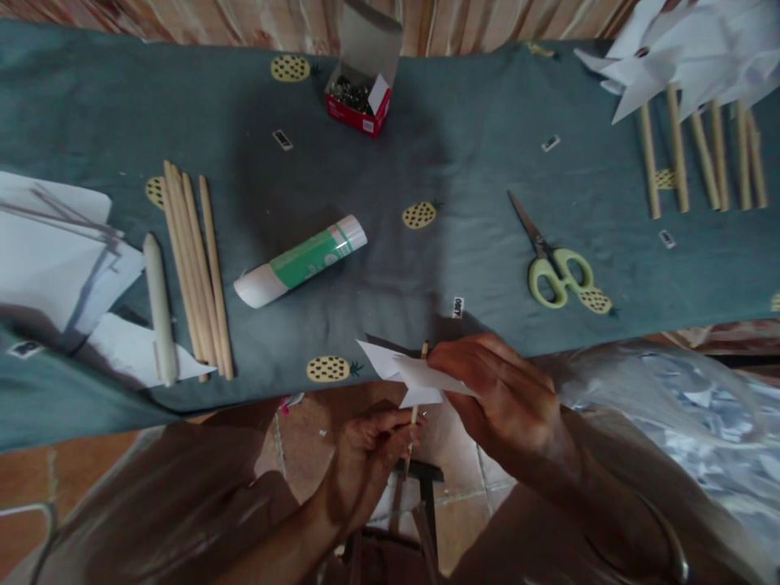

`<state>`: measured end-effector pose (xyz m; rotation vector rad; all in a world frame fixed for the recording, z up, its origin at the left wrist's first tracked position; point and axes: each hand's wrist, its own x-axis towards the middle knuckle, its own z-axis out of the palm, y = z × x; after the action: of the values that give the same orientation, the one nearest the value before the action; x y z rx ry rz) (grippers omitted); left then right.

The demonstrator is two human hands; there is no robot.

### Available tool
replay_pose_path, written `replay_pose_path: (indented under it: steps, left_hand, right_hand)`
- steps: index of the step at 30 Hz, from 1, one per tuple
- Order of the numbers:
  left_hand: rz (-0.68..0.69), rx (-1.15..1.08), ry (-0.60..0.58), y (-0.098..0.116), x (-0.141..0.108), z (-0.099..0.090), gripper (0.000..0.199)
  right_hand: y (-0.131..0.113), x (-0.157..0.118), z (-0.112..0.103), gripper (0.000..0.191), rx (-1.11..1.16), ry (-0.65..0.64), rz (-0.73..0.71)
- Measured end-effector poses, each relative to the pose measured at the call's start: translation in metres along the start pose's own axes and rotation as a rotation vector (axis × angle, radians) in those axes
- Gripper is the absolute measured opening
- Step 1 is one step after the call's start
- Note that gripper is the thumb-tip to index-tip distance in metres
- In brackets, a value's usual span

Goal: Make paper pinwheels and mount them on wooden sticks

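Observation:
Over the front edge of the cloth, a white paper pinwheel (420,376) sits near the top of a thin wooden stick (415,415). My left hand (371,447) pinches the stick just below the paper blades. On the other side, my right hand (505,390) has its fingers closed around the pinwheel's upper right, partly hiding the blades and the stick's top. Whether a pin joins paper and stick cannot be seen.
Scissors (557,272) with green handles lie to the right. A glue tube (305,260), wooden sticks (192,276), a pale rod (159,309) and paper sheets (45,252) are leftward. A red box of pins (357,114) stands behind; pinwheels (700,57) lie far right.

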<state>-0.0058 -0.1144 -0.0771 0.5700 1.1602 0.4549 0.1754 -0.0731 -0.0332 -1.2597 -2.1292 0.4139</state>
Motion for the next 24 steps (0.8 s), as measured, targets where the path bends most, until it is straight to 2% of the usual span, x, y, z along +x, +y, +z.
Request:
replay_pose_path:
  steps: [11, 24]
  left_hand:
    - [-0.008, -0.033, -0.012, 0.0041, -0.0004, 0.0013, 0.027]
    - [0.008, -0.010, -0.012, -0.0039, 0.0010, -0.0019, 0.022]
  right_hand:
    - [0.0008, -0.0023, 0.0008, 0.026, 0.022, 0.016, -0.012]
    - [0.0008, -0.0028, -0.0002, 0.024, 0.013, -0.019, 0.011]
